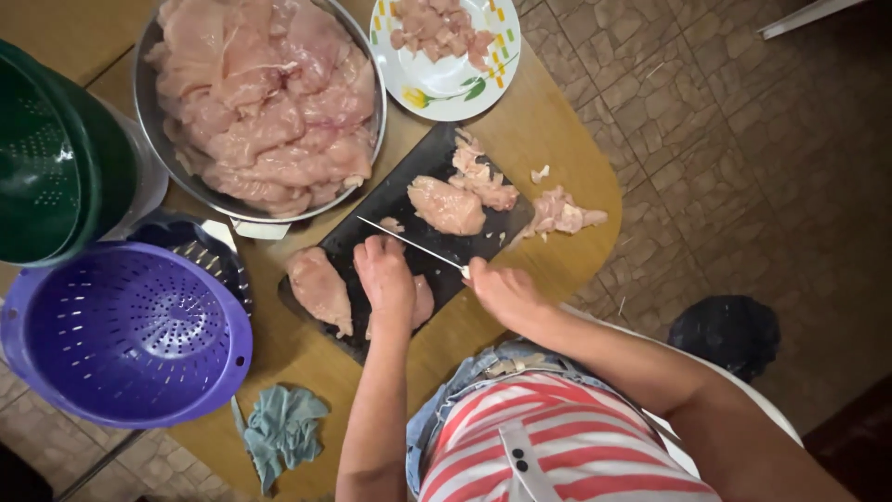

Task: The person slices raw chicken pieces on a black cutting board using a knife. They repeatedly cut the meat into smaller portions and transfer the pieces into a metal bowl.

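A black cutting board (400,191) lies on the wooden table with several raw chicken pieces on it. My left hand (383,276) presses flat on one chicken piece (424,299) near the board's front edge. My right hand (500,290) grips the handle of a thin knife (409,241), whose blade reaches left across the board just above my left fingers. Another chicken fillet (319,287) lies left of my left hand, and a larger one (446,205) sits mid-board.
A metal bowl (149,112) full of raw chicken stands at the back. A white plate (455,84) holds trimmings. Purple colander (125,330) and green colander (51,153) stand left. A grey-blue cloth (281,429) lies near the table's front edge. Scraps (562,212) lie off the board.
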